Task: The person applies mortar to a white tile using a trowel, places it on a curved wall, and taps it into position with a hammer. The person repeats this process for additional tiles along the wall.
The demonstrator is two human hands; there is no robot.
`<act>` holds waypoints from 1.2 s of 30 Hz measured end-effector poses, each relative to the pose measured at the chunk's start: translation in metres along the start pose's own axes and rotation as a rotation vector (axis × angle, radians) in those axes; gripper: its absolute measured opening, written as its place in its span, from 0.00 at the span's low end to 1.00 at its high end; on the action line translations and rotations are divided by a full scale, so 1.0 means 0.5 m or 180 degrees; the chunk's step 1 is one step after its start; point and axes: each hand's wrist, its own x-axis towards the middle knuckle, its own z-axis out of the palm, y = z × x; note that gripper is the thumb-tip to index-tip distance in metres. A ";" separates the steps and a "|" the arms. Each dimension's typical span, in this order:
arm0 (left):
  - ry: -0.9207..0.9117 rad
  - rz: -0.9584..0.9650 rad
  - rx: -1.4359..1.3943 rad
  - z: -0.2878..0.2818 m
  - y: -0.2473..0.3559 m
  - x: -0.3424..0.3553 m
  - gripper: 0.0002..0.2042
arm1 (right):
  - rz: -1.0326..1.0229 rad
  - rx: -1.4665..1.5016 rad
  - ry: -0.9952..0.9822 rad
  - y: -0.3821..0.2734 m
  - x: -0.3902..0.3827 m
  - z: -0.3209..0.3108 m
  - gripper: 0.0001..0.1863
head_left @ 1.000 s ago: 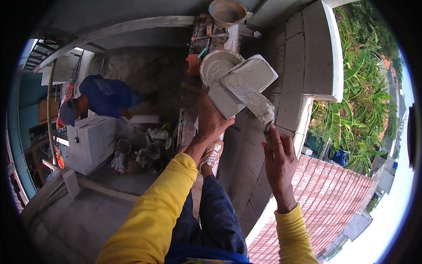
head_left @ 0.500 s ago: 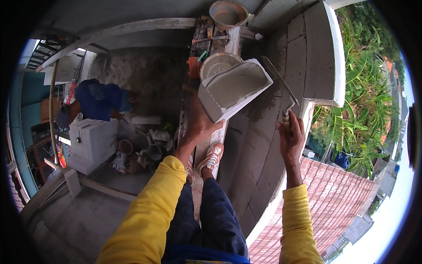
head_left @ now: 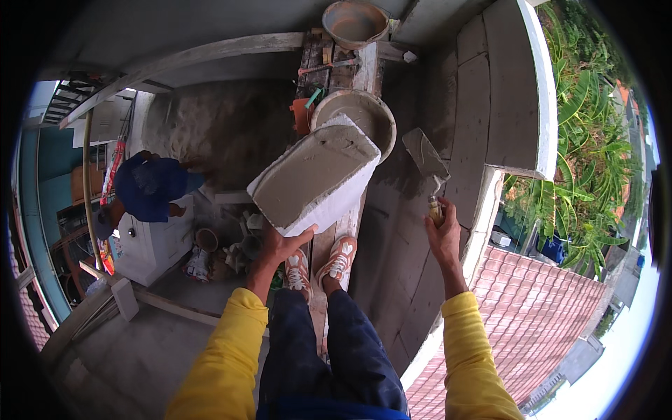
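Observation:
My left hand (head_left: 281, 246) grips the near end of a white block (head_left: 339, 189) whose top carries wet grey mortar, tilted over the plank. Just beyond it, partly hidden by it, a round basin of mortar (head_left: 385, 140) rests on the plank. My right hand (head_left: 443, 231) is closed round the wooden handle of a trowel (head_left: 425, 155), whose mortar-smeared blade is held out to the right of the block, in front of the block wall. My feet stand on the narrow wooden plank (head_left: 365, 66) below.
An orange container (head_left: 301, 112) and a second basin (head_left: 354, 14) sit farther along the plank. A co-worker in blue (head_left: 143, 185) bends at lower level on the left, by white blocks (head_left: 150, 255) and clutter. The block wall (head_left: 514, 91) runs along the right, foliage and tiled roof outside.
The block has come down and to the left in my left hand, uncovering more of the basin. The trowel has lifted off the block to the right, and my right hand has shifted slightly.

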 end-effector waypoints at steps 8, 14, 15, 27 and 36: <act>-0.0181 -0.0422 -0.0209 -0.030 -0.046 -0.080 0.23 | 0.1179 0.1526 0.0344 0.065 0.247 0.407 0.30; -0.0097 -0.0082 0.0104 -0.069 -0.082 -0.113 0.21 | 0.1384 0.0632 0.0548 0.070 0.300 0.558 0.32; -0.0060 -0.0085 0.0045 -0.067 -0.082 -0.109 0.21 | 0.1353 0.0596 0.0465 0.073 0.310 0.558 0.34; 0.0662 -0.1186 -0.0357 0.013 -0.021 -0.113 0.25 | 0.0041 0.0548 -0.0144 -0.141 -0.232 0.459 0.41; 0.1935 -0.1074 -0.1471 0.147 0.088 -0.090 0.34 | 0.0061 0.0415 0.1269 -0.191 -0.282 0.632 0.53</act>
